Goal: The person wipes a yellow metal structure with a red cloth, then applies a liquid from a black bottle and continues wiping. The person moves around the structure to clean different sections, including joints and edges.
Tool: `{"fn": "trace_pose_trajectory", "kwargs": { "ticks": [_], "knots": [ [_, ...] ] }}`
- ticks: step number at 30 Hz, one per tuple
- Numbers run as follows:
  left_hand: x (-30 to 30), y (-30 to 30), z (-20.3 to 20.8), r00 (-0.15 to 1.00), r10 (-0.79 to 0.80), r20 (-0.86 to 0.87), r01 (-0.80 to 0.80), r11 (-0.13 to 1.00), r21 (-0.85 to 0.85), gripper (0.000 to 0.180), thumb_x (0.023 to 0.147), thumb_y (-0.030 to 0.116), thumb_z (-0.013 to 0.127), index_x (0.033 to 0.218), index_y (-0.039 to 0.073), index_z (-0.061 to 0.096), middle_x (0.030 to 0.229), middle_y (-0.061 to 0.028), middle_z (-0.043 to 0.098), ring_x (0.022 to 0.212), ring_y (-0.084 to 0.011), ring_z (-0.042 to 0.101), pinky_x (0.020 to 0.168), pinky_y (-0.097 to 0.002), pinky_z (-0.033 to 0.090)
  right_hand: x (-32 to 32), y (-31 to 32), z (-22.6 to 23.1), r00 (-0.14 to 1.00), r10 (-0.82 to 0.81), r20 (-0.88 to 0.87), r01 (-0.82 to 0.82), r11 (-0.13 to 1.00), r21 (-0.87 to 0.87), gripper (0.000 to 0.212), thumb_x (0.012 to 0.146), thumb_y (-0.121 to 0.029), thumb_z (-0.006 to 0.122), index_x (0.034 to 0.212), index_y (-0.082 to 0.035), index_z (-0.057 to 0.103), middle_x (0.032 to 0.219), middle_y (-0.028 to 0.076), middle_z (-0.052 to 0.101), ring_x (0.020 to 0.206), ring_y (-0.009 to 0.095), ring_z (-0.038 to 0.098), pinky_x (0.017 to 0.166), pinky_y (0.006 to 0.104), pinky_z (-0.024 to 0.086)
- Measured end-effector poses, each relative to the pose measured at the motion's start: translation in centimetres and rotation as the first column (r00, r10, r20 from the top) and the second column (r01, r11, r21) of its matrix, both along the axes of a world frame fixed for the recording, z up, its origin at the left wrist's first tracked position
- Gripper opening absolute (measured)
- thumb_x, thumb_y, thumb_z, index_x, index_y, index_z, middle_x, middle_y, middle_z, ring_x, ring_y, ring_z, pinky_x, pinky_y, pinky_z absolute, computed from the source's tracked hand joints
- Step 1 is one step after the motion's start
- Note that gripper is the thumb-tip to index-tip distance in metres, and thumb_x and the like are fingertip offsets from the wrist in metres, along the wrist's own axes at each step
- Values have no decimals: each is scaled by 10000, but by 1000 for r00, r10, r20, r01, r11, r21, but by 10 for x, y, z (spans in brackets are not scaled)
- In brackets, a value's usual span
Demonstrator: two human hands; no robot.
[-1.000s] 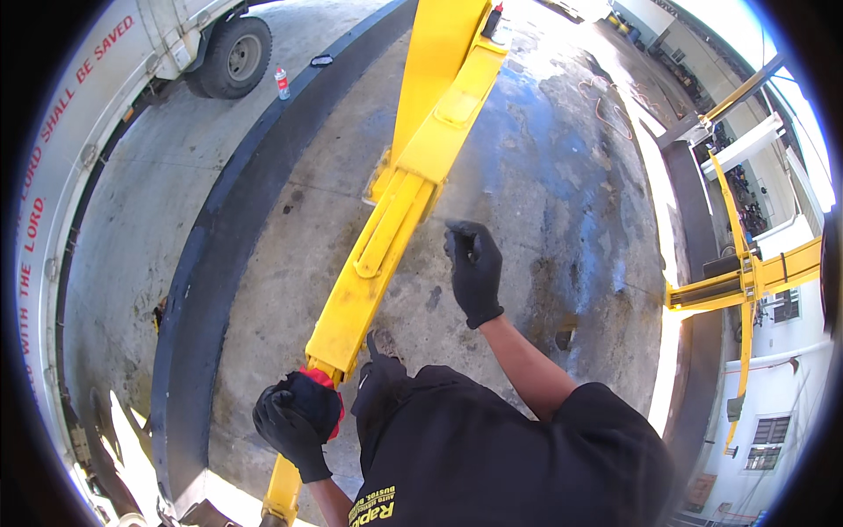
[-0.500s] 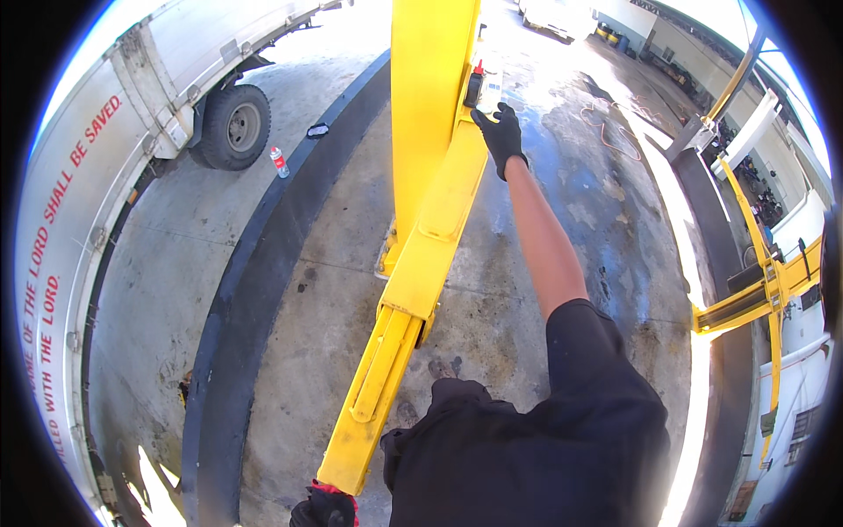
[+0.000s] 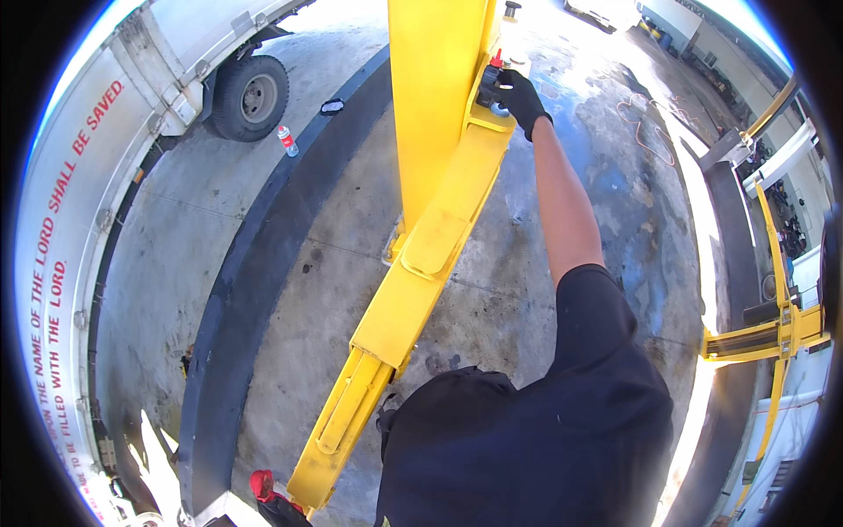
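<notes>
Two ends of the yellow lift arm point(image 3: 426, 241) are occupied at once. Near 1 o'clock, the right hand point(image 3: 524, 98), in black glove, has its fingers curled narrow beside the dark bottle with red tip point(image 3: 488, 77), which is on the arm's upper end; whether they press on it, I cannot tell. At 7 o'clock, the left hand point(image 3: 281, 511) is cut by the lower edge; it seems to hold the red cloth point(image 3: 262, 485), but the view is poor there.

By my judgement, the bottle is reached but not yet lifted, and the cloth is at the arm's lower end; how much of the surface is finished does not show.

The yellow column point(image 3: 430, 105) at 12 o'clock blocks access from the bottle's left. At 10 o'clock stands a white truck point(image 3: 97, 167), with a red-and-white can point(image 3: 288, 142) nearer, beside the black ledge point(image 3: 241, 299).
</notes>
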State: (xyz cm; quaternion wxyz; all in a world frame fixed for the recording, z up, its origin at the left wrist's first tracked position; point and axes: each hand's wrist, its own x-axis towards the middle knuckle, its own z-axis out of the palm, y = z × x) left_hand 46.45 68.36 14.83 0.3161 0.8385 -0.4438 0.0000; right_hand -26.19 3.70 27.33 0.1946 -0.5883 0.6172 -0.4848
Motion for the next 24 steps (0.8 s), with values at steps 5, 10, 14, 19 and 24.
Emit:
{"fn": "trace_pose_trajectory", "kwargs": {
  "ticks": [5,10,14,19,24],
  "knots": [
    [-121,-66,-3,926,-372,61,356,916,184,840,1078,570,612,1667,-16,489,1645,-271,550,1525,-462,514,1304,-567,337,9,51,32,913,59,403,91,935,-343,340,1081,-323,761,1276,-47,727,1144,63,761,1008,147,716,754,323,587],
    [-157,-124,8,758,-614,218,499,762,413,914,1021,542,708,1698,-11,441,1693,-257,520,1582,-458,474,1336,-653,253,75,175,13,913,385,136,-260,805,-534,388,1218,-220,531,1526,10,586,1353,135,677,1179,235,702,1006,391,589],
    [-168,-155,27,639,-762,108,682,626,379,856,988,420,774,1688,32,470,1718,-229,499,1573,-416,489,1331,-631,289,177,301,-31,640,516,569,-466,850,-246,675,1180,-379,565,1668,56,400,1591,269,610,1453,354,643,1229,484,505],
    [-92,-105,36,647,-763,-8,675,567,473,887,937,415,829,1659,19,499,1654,-236,567,1517,-421,551,1297,-597,354,277,440,-67,300,280,912,-702,712,12,943,1066,-499,726,1714,59,330,1564,267,610,1399,369,672,1183,523,550],
    [-87,-116,18,550,-835,2,781,515,353,949,970,451,820,1676,-44,423,1619,-275,576,1465,-462,570,1266,-605,388,345,511,-68,186,-72,980,-712,678,185,872,1083,-451,740,1707,32,369,1485,214,655,1341,345,699,1115,493,590]
  ]
}}
